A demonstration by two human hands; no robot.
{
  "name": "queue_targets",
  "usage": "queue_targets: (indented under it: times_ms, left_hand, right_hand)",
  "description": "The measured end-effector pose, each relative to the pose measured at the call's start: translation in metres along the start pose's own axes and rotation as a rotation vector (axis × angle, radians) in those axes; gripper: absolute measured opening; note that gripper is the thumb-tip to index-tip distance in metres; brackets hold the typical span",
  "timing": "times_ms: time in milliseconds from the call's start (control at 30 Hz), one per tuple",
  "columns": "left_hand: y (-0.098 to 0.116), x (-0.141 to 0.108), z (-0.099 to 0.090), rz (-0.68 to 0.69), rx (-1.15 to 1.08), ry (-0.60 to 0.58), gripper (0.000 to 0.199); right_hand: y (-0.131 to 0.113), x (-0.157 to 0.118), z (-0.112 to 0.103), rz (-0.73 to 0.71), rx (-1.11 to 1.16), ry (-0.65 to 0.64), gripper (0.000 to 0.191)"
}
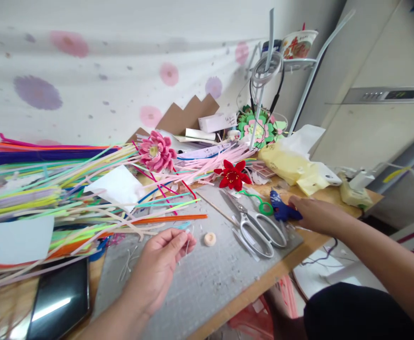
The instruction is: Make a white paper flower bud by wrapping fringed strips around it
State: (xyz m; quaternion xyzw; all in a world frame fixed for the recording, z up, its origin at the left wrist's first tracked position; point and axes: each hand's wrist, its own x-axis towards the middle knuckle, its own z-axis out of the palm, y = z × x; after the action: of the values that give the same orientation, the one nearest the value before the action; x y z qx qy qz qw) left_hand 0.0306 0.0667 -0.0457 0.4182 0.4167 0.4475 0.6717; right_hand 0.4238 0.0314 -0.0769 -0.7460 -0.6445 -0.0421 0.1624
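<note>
right hand [313, 213] half-hiding blue glue gun [281, 209]

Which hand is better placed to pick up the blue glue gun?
The right hand: it already rests on the blue glue gun beside the scissors. The left hand is farther away, pinching a thin white piece.

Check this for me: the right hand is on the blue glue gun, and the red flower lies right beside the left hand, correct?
Not quite. In the head view the right hand is on the blue glue gun, but the red flower lies far from the left hand, beyond the scissors.
</note>
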Motion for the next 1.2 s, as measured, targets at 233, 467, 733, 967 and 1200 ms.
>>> queue_targets:
  times_ms: [233, 467, 733, 967, 1200]
  left_hand:
    - [0.0, 0.001, -0.002, 0.071, 0.056, 0.022, 0.023]
    - [0.0, 0.002, -0.012, 0.184, 0.337, 0.11, 0.022]
    - [0.001, 0.0, -0.014, 0.234, 0.314, 0.168, 0.018]
    - [0.002, -0.003, -0.013, 0.229, 0.303, 0.147, 0.017]
    - [0.002, -0.003, -0.013, 0.232, 0.271, 0.122, 0.017]
  right_hand:
    - [-0.011, 0.012, -0.042, 0.115, 0.009, -0.074, 0.035]
    - [-0.119, -0.014, -0.052, 0.178, 1.015, -0.128, 0.032]
    - [-0.185, -0.029, -0.021, 0.08, 1.251, -0.564, 0.023]
    - [-0.191, -0.026, -0.025, -0.129, 1.049, -0.5, 0.013]
    - [-0.189, -0.027, -0.024, -0.209, 0.892, -0.423, 0.012]
